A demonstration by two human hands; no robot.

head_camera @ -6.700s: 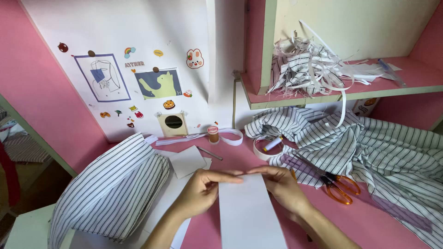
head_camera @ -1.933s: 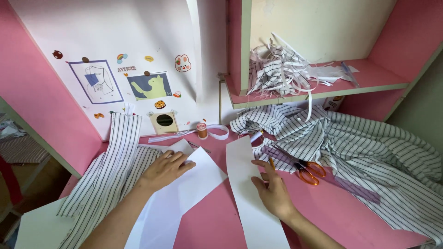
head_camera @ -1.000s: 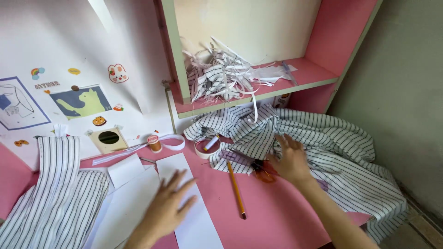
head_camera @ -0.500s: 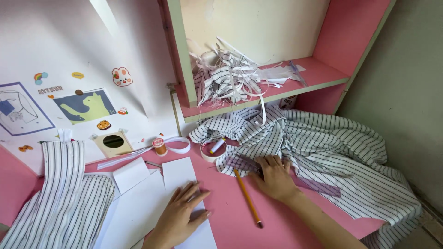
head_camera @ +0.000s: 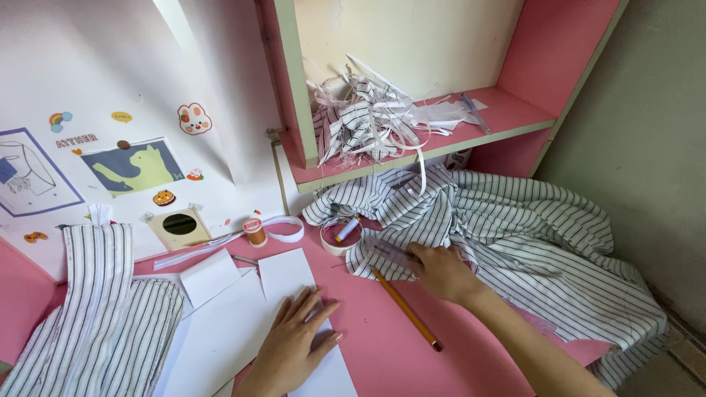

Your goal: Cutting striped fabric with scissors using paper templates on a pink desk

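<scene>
The head view looks down on a pink desk top (head_camera: pixel 368 331) set against a pink wall with a pale green-edged shelf (head_camera: pixel 441 147) above it. To the right stands a plain grey-green wall.

The left hand (head_camera: pixel 294 345) lies flat with fingers spread, grasping nothing, pressing on a long white paper strip (head_camera: pixel 290 276) that runs toward the near edge. Beside it to the left lie more white paper sheets (head_camera: pixel 220 331) and a small white card (head_camera: pixel 209 276). Further left a piece of striped fabric (head_camera: pixel 103 323) drapes over the desk edge.

The right hand (head_camera: pixel 441 272) rests at the edge of a large crumpled striped cloth (head_camera: pixel 515 228) that spreads across the right side of the desk. Its fingers touch a clear ruler (head_camera: pixel 390 254) lying on the cloth's edge; whether they are gripping it I cannot tell. A yellow pencil (head_camera: pixel 404 309) lies on the bare pink surface just beside this hand, slanting toward the near edge.

Behind, a roll of white tape (head_camera: pixel 340 237) holds a small pen-like object, and an orange thread spool (head_camera: pixel 254 231) stands near a white ribbon (head_camera: pixel 283 229). The shelf bears a heap of striped scraps (head_camera: pixel 368 117). White paper with stickers and drawings (head_camera: pixel 132 165) covers the back wall on the left.
</scene>
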